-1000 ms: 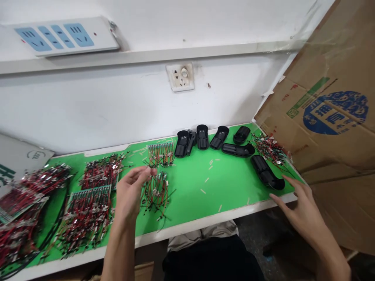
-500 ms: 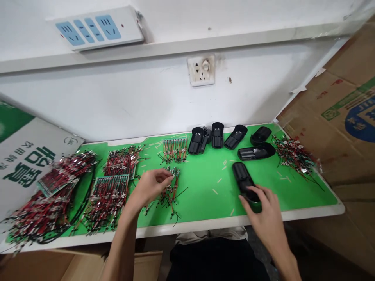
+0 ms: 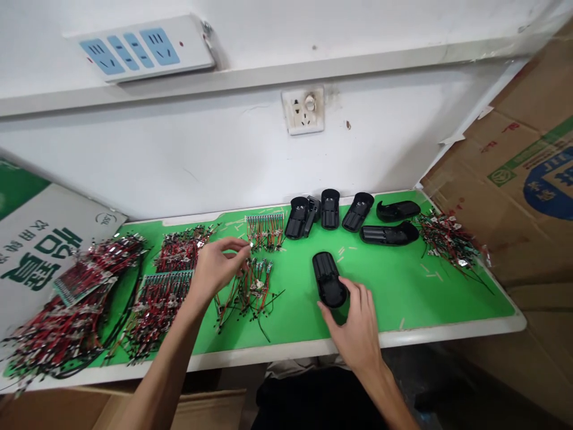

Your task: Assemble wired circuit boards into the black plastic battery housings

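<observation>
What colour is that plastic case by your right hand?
The plastic case is black; the head view shows it best.

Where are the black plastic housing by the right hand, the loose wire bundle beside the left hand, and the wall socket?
Black plastic housing point(image 3: 327, 278): head view, middle of its upper face.
Loose wire bundle point(image 3: 248, 295): head view, centre of the tangle.
Wall socket point(image 3: 303, 111): head view, middle of its faceplate.

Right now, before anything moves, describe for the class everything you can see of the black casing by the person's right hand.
The black plastic casing is a long, round-ended shell with a dull finish and a darker hollow along its upper face. It lies alone on the green mat, apart from the other black pieces, with the right hand touching its near end.
</observation>
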Action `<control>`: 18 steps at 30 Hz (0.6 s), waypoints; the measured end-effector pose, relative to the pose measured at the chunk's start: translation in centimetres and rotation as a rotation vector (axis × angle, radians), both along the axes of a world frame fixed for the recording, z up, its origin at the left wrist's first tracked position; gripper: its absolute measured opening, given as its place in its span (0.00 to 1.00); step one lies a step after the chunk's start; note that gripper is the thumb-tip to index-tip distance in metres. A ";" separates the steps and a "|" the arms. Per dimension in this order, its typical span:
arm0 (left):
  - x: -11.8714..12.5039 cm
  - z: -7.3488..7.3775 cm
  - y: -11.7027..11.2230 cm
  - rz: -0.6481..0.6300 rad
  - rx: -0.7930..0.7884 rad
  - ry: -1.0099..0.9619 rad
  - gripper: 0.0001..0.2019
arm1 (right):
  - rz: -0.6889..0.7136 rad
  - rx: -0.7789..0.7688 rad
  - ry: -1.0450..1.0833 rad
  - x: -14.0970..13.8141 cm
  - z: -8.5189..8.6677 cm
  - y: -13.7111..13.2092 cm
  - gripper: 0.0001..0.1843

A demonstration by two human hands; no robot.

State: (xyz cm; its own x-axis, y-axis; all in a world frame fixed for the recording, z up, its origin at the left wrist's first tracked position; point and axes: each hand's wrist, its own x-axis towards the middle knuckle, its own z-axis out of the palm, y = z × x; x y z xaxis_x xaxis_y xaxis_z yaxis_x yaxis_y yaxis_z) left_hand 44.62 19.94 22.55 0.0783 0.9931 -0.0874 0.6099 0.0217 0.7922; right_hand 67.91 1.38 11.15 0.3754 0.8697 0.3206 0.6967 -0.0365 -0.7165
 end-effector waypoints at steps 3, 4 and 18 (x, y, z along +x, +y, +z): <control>-0.1 -1.6 0.0 0.010 -0.081 -0.092 0.25 | 0.001 0.011 0.002 -0.1 -0.1 0.4 0.26; -0.2 -2.2 -0.1 0.036 -0.055 -0.083 0.24 | -0.001 0.012 0.000 -0.1 -0.2 0.5 0.25; -3.6 -0.8 -0.3 -0.042 0.283 0.438 0.18 | -0.017 0.008 0.037 -0.3 -0.6 0.3 0.33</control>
State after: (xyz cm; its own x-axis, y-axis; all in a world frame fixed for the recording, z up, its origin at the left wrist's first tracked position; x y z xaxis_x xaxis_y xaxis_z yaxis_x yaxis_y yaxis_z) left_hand 41.00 19.66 21.75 0.1350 0.9794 0.1504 0.8810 -0.1881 0.4340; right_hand 67.57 1.68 10.56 0.4015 0.8607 0.3132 0.6689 -0.0419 -0.7422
